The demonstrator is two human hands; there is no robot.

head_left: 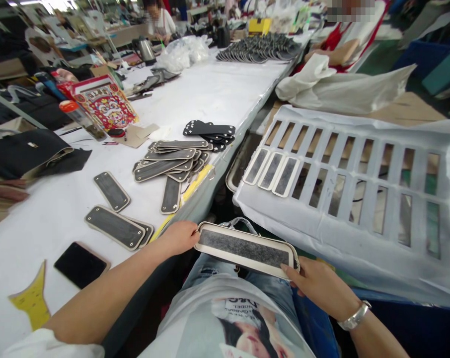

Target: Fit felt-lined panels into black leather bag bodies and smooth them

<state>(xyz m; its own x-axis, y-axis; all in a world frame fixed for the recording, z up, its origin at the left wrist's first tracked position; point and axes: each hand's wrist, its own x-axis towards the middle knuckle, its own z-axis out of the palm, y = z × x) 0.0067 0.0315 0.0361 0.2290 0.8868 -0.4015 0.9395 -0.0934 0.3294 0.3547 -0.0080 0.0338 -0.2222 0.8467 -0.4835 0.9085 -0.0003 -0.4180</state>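
Left hand (181, 236) is pinching one end of a panel (245, 248) while right hand (318, 283) is gripping the other, probably supporting both ends so it is lying steady, over the lap (206, 272) between worktop (228, 82) and rack (273, 205).

PLACE: workshop | long worktable (225, 82) | pile of matching panels (163, 161) | slotted rack (303, 213) | people (165, 22) beyond

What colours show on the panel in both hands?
The panel has a dark grey centre and cream border: head view.
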